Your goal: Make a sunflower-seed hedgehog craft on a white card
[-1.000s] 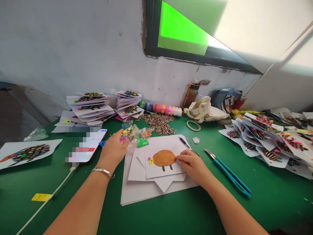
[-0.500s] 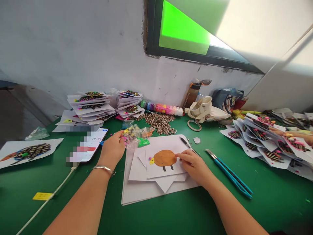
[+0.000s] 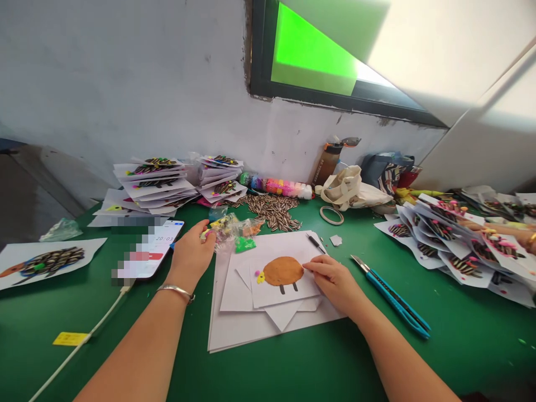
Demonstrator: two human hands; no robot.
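Note:
A white paper card [image 3: 288,290] with a flat orange clay oval [image 3: 283,271], a small yellow head and two black legs lies on a stack of white sheets [image 3: 247,326] on the green table. My right hand [image 3: 334,282] rests on the card's right edge, fingers pressed together beside the oval. My left hand [image 3: 191,255], with a silver bangle on the wrist, is closed on a clear plastic bag of coloured clay bits [image 3: 230,230] just left of the sheets.
A phone [image 3: 148,254] on a white cable lies left. Sunflower seeds [image 3: 274,212], clay tubs [image 3: 276,186], a bottle [image 3: 329,159] and a tape ring [image 3: 330,215] sit behind. Blue scissors [image 3: 393,298] lie right. Finished card piles [image 3: 154,184] stand left and right [image 3: 460,245]; another person's hand [image 3: 525,237] shows far right.
My left hand has drawn slightly back and left with the bag. My right hand has barely shifted on the card. Another person's hand has come into view at the far right.

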